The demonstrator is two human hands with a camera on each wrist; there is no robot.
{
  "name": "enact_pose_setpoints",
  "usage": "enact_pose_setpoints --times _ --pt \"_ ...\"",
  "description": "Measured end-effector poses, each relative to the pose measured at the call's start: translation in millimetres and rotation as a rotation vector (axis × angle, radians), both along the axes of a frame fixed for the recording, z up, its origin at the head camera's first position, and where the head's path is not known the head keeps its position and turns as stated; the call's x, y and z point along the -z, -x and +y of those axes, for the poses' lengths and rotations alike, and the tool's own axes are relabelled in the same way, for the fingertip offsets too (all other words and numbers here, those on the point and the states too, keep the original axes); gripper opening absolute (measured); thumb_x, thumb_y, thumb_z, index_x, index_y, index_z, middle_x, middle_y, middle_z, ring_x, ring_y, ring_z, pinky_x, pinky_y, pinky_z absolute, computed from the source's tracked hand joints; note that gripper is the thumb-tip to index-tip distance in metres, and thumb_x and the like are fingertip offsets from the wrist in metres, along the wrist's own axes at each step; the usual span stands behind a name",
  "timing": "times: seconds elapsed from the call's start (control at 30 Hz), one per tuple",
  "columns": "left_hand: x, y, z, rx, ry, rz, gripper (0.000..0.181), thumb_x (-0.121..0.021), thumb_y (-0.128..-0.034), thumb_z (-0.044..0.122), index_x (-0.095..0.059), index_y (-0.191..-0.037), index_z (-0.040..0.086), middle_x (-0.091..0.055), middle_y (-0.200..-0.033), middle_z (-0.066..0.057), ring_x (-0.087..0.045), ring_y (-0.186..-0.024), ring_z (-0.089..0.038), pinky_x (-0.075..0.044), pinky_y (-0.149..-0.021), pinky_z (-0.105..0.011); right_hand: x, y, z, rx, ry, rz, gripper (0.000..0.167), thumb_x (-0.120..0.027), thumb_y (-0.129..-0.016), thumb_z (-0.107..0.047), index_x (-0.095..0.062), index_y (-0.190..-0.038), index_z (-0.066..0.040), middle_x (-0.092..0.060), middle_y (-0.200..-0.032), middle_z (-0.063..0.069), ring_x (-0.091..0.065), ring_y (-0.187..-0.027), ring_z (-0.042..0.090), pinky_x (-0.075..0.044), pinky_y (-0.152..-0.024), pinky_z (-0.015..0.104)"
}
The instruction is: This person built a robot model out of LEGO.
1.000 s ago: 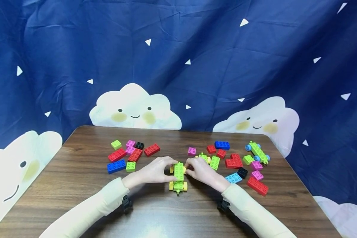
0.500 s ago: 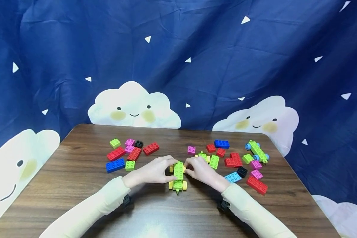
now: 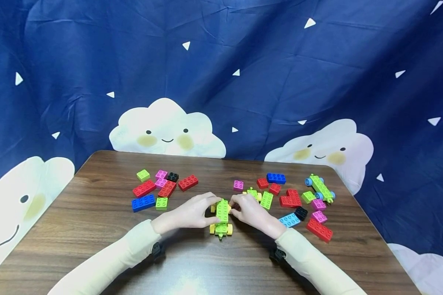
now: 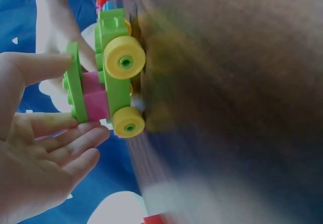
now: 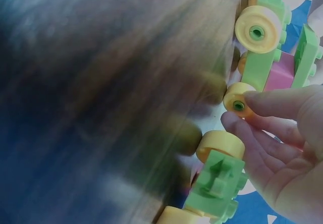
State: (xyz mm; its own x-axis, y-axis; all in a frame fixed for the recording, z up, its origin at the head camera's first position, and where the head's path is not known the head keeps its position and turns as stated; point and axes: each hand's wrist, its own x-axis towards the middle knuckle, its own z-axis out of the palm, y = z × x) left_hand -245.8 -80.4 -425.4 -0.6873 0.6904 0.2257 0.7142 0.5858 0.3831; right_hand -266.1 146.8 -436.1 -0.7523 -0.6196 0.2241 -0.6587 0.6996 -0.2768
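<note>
In the head view a green toy car (image 3: 220, 231) with yellow wheels stands mid-table. The left wrist view shows pink bricks (image 4: 96, 98) stacked on its chassis, topped by a long green brick (image 4: 76, 90). My left hand (image 3: 196, 211) grips that green brick between thumb and index finger at its two ends. My right hand (image 3: 254, 213) is at the car's far right side. There, in the right wrist view, its thumb and index finger pinch a yellow wheel (image 5: 232, 101). A second green car (image 5: 216, 181) with yellow wheels stands just beyond this hand, partly hidden in the head view.
Loose bricks lie at the left, among them a blue brick (image 3: 144, 203) and a red brick (image 3: 188, 183). More lie at the right, including a light blue brick (image 3: 289, 220) and a red brick (image 3: 319, 230). A green car with blue wheels (image 3: 319, 187) stands at the far right.
Both hands keep their hold and the car stays in place. Only the head view shifts slightly.
</note>
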Motion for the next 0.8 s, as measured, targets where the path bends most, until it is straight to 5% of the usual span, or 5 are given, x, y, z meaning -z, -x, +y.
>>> enact_pose_setpoints --times 0.8 --pt "10.6 1.9 -4.0 -0.021 -0.132 -0.095 0.06 -0.076 -0.086 0.033 -0.058 -0.133 0.0 -0.066 -0.127 -0.013 -0.065 -0.113 -0.026 -0.054 -0.096 -0.041 1.2 -0.1 0.7 0.001 0.024 -0.029 0.007 -0.074 -0.086 -0.008 -0.071 -0.091 -0.006 -0.074 -0.087 0.007 -0.066 -0.076 0.014 -0.055 -0.067 0.026"
